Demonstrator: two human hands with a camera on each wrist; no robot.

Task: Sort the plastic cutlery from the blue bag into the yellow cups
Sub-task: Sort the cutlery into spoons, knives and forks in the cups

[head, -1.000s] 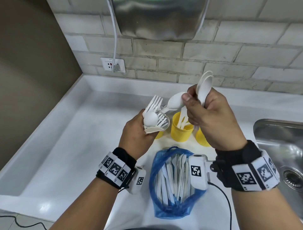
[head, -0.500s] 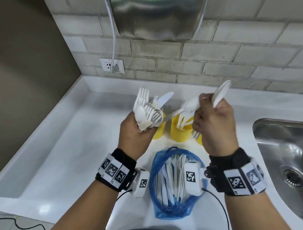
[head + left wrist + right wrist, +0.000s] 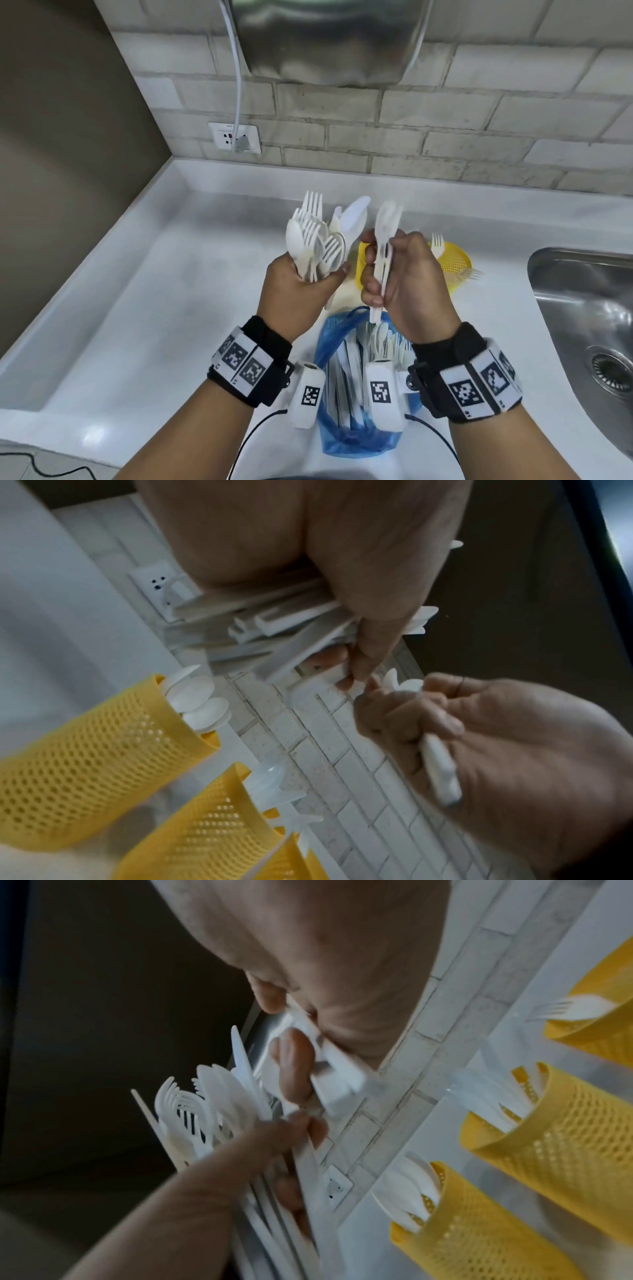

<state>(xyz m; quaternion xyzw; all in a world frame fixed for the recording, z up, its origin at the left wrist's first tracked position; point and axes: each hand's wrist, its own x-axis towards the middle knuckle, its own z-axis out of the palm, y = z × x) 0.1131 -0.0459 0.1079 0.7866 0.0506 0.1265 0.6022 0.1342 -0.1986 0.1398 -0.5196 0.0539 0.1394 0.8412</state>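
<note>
**Both hands full of white cutlery above the cups**

So the left hand [image 3: 294, 294] has its fingers wrapped round a fat bundle of cutlery [image 3: 317, 240], forks, spoons and a knife all mixed. Long axis runs pretty much upright in the head view, tines and bowls pointing up and away toward the brick wall [image 3: 445, 144], handles down in the fist.

The right hand [image 3: 407, 284] pinches a couple of spoons [image 3: 385, 240] just beside that bundle. Same deal: bowls up, handle ends sticking out below the palm toward the blue bag [image 3: 356, 435]. They're motion-blurred, so the exact count is hard to tell.

The blue bag lies open on the white surface [image 3: 154, 308] right under the wrists, with more white cutlery inside lying lengthwise, toward the person.

Head view only catches bits of the yellow cups behind the hands: a sliver of one [image 3: 362, 260] between them, and one [image 3: 448, 263] to the right with forks in it.

The wrist views fill that in. The left wrist view shows three mesh cups in a row, the nearest [image 3: 92, 761] holding spoons, plus the handle ends of the bundle poking out under the left palm. The right wrist view shows all three too: spoons [image 3: 407, 1191], a clear-looking blurry piece in the middle cup [image 3: 548, 1123], a fork in the far one [image 3: 603, 1010].

A steel sink [image 3: 582, 308] sits off to the right.
</note>
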